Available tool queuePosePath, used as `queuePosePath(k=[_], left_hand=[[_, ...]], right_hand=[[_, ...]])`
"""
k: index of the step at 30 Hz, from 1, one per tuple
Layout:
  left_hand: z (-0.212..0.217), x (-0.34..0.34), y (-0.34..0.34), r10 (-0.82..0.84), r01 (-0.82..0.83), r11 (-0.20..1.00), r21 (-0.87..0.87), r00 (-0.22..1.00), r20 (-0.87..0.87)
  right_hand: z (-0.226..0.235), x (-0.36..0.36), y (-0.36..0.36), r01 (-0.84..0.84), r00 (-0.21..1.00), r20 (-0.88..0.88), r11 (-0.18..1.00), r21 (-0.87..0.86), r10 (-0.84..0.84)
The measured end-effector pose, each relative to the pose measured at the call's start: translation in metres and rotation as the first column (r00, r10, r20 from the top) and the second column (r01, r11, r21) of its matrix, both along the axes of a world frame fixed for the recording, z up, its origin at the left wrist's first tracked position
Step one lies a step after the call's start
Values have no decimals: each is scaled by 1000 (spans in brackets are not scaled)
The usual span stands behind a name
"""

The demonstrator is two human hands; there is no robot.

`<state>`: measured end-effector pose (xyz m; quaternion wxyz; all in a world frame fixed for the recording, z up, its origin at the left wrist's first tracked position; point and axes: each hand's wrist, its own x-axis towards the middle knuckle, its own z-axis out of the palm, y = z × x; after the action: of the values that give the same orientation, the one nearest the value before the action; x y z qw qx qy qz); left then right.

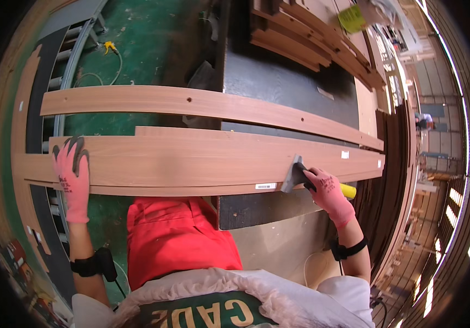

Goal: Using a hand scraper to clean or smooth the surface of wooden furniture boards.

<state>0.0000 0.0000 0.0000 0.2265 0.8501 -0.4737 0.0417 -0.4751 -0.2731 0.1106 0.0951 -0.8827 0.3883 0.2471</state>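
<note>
Crosswise over a matte black worktop, beside a scuffed green floor and a metal roller conveyor, lies a long, smooth, reddish-brown board. Just beyond it is a narrower board with dark round holes. The left hand, in a pink glove with grey fingers, rests with fingers extended on the long board's left end; the right hand grips a wide-bladed scraper at its right part.

Left hand: pink-gloved, flat on the long light-brown wooden board, left of frame.
Right hand: pink-gloved, gripping a black-handled grey scraper, right of centre.
Upper left: yellow hose nozzle.
</note>
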Motion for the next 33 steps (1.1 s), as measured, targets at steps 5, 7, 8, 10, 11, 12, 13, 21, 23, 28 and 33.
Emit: queuePosePath(k=[5,7,8,10,11,12,13,21,23,28,33], left_hand=[[6,-2,-7,-17,17,1000,20,1000,12],[5,0,-8,-23,23,999,27,999,33],[5,0,-8,-25,23,999,26,999,47],[2,-2,-7,-18,17,1000,23,999,42],[1,-2,-7,-12,11,1000,15,999,34],[0,-2,-7,-2,1,1000,24,999,45],[1,-2,-5,4,-6,999,32,999,54],[-1,-1,-4,42,-42,999,10,999,23],[-2,-3,-5,53,-53,998,-16,998,17],[-2,-2,-4,34,-33,998,-56,999,15],[1,-1,1,23,-23,998,-54,1000,6]], right_hand=[[-1,31,4,-238,970,52,971,-8,238],[-2,44,6,-261,962,85,965,4,260],[-2,49,7,-297,952,73,955,6,296],[-3,62,9,-344,937,66,939,10,343],[-4,70,11,-368,928,70,930,19,366],[-4,77,13,-393,920,25,919,39,392],[-5,85,17,-400,915,84,916,35,396],[-5,147,40,-575,817,85,817,37,571],[-5,161,47,-603,797,81,797,35,599],[-5,192,60,-608,793,112,792,64,599],[-10,228,77,-636,770,130,768,72,625]])
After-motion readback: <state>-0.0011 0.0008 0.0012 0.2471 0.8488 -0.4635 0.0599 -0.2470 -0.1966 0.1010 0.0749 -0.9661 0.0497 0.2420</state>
